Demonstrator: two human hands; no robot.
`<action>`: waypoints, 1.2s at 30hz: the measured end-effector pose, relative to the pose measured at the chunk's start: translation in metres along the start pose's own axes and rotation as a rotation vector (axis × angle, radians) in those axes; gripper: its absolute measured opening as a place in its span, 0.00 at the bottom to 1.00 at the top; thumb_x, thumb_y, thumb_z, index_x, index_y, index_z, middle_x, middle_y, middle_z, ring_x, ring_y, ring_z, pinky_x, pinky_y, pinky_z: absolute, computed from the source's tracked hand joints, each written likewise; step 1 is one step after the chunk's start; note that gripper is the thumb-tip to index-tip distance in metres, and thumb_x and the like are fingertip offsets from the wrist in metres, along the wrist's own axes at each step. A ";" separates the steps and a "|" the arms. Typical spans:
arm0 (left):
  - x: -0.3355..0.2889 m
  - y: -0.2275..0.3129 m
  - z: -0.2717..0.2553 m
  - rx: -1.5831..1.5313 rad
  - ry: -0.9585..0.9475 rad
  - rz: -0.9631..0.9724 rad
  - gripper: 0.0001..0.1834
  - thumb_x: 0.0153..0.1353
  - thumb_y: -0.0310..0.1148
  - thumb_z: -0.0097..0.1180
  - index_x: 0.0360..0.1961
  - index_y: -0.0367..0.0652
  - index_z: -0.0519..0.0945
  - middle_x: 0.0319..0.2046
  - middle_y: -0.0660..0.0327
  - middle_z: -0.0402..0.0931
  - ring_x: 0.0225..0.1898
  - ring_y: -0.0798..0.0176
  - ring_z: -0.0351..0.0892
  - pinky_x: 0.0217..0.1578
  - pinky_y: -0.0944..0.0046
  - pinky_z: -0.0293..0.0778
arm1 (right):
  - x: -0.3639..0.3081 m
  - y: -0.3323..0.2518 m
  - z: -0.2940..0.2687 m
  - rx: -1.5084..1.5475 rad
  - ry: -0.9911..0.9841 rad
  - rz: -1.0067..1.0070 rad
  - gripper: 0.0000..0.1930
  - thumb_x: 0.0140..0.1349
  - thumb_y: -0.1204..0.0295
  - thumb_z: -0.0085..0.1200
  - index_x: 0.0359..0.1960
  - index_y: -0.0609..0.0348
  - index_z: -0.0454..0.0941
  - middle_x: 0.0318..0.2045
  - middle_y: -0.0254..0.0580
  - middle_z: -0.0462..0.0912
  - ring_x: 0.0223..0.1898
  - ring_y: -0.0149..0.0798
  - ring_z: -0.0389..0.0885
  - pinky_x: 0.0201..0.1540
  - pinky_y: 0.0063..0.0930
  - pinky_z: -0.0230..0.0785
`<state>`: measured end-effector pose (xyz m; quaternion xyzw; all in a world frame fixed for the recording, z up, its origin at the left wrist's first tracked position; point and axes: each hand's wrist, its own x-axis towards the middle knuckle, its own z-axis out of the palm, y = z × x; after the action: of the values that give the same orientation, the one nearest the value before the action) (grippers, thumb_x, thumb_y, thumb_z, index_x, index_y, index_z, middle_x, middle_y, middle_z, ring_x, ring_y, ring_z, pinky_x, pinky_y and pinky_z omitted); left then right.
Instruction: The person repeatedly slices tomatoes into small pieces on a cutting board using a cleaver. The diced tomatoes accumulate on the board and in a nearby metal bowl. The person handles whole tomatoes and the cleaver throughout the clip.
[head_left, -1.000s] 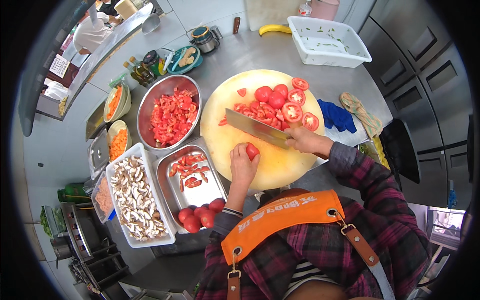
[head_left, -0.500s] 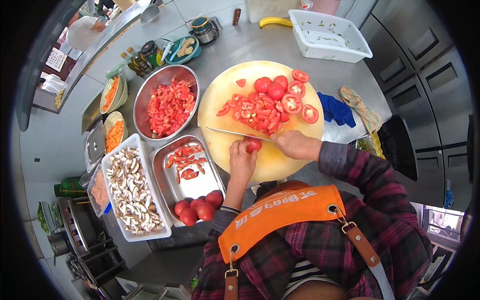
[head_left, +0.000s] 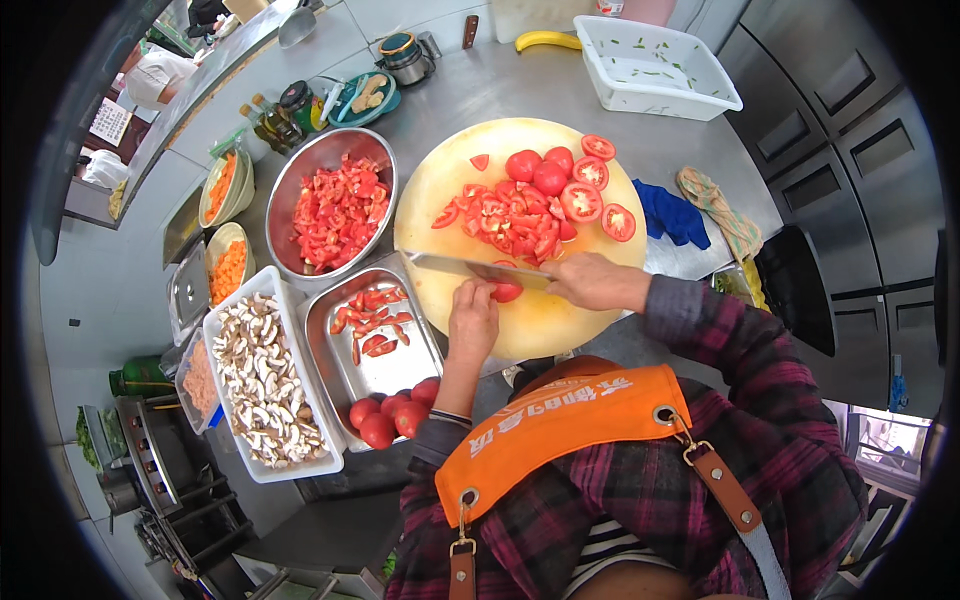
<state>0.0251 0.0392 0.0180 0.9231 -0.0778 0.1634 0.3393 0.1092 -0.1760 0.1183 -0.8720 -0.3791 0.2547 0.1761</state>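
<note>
My right hand (head_left: 600,282) is closed round the handle of a kitchen knife (head_left: 450,264). The broad side of its blade shows, lying across the near part of a round yellowish cutting board (head_left: 425,200). Under the blade is a tomato (head_left: 508,292), partly hidden, which the curled fingers of my left hand (head_left: 473,318) hold against the board. Beyond the knife lies a heap of chopped tomato (head_left: 510,222). Round tomato pieces (head_left: 549,179) and halves with cut faces up (head_left: 582,202) sit at its far and right side.
Left of the board stand a steel bowl of chopped tomato (head_left: 343,215), a steel tray (head_left: 388,370) with tomato wedges and whole tomatoes (head_left: 378,431), and a white tub of sliced mushrooms (head_left: 265,385). A blue cloth (head_left: 672,215) lies right; a white tub (head_left: 655,100) and banana (head_left: 548,41) are behind.
The knife blade has turned from nearly edge-on to showing its broad side, over the tomato. My left hand has shifted slightly left and keeps its hold.
</note>
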 end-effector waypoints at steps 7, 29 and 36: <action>0.032 -0.011 -0.008 -0.083 -0.273 0.048 0.26 0.45 0.22 0.65 0.48 0.41 0.74 0.49 0.50 0.73 0.51 0.44 0.71 0.51 0.52 0.71 | -0.016 -0.006 -0.044 -0.031 -0.021 0.123 0.13 0.63 0.71 0.45 0.45 0.66 0.73 0.32 0.60 0.81 0.37 0.57 0.81 0.39 0.48 0.71; 0.013 0.008 0.028 -0.049 0.036 -0.035 0.19 0.44 0.22 0.68 0.38 0.38 0.75 0.41 0.51 0.71 0.45 0.45 0.71 0.47 0.52 0.71 | 0.005 0.005 -0.009 -0.098 -0.104 0.081 0.11 0.59 0.76 0.44 0.40 0.66 0.75 0.32 0.59 0.81 0.38 0.57 0.82 0.38 0.48 0.74; 0.008 0.004 0.024 -0.084 0.049 -0.037 0.16 0.45 0.21 0.65 0.36 0.38 0.75 0.40 0.51 0.72 0.45 0.45 0.71 0.46 0.52 0.72 | 0.005 0.006 -0.011 -0.100 -0.037 0.001 0.09 0.58 0.76 0.45 0.34 0.69 0.77 0.29 0.61 0.82 0.33 0.55 0.83 0.33 0.45 0.75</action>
<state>0.0376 0.0201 0.0060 0.9050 -0.0590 0.1764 0.3827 0.1216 -0.1776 0.1224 -0.8752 -0.3940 0.2515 0.1250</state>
